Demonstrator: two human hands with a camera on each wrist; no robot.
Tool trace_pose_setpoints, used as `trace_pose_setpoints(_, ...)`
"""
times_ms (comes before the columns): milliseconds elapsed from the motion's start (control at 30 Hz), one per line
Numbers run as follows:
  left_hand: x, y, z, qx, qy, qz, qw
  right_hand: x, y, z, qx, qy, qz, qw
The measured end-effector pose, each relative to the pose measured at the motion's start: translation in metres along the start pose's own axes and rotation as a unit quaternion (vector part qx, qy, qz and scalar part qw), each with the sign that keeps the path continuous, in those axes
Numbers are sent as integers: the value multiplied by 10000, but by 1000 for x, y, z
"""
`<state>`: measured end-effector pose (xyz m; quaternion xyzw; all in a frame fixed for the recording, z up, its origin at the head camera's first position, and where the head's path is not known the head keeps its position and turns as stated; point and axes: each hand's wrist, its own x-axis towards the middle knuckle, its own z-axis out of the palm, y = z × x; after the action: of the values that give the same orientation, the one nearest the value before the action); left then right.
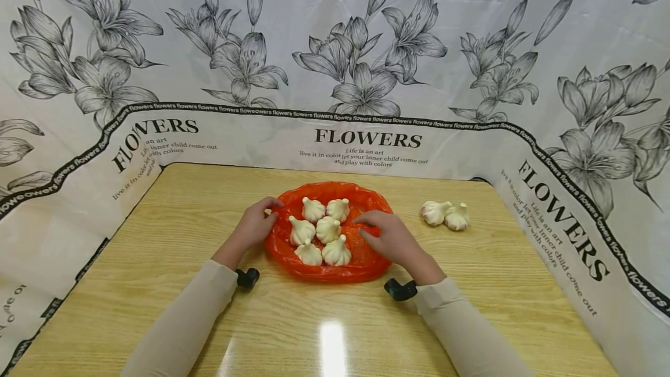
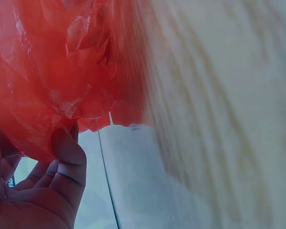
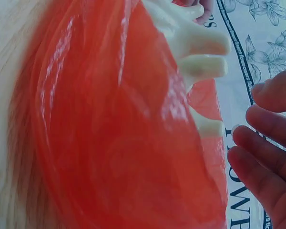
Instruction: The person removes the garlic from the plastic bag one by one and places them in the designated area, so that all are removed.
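A red plastic bag [image 1: 327, 273] lies spread in an oval on the table, its rim rolled outward. Inside it several white garlic bulbs [image 1: 328, 229] sit in rows, stems mostly up. My left hand [image 1: 255, 223] pinches the bag's left rim; in the left wrist view its thumb and fingers [image 2: 69, 148] close on the thin red film. Over the bag's right side hovers my right hand [image 1: 391, 239], fingers spread apart with nothing between them. In the right wrist view, those fingers [image 3: 262, 143] are beside the bag's edge, near the pale garlic stems [image 3: 207, 67].
To the right of the bag, two more garlic bulbs [image 1: 456, 217] lie side by side on the wooden table [image 1: 502, 284]. White cloth printed with flowers [image 1: 361, 144] encloses the table at the back and both sides.
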<state>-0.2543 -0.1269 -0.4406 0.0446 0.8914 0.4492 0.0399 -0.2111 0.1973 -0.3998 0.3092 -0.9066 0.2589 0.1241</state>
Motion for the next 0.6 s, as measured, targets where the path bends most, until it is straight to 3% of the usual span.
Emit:
trace_pose_setpoints(267, 0, 0, -1, 95, 106, 207, 9997, 4, -9, 6, 287, -167, 23, 9994)
trace_pose_setpoints(600, 1, 0, 1, 94, 49, 133, 9999, 2, -14, 15, 590, -582, 128, 9965)
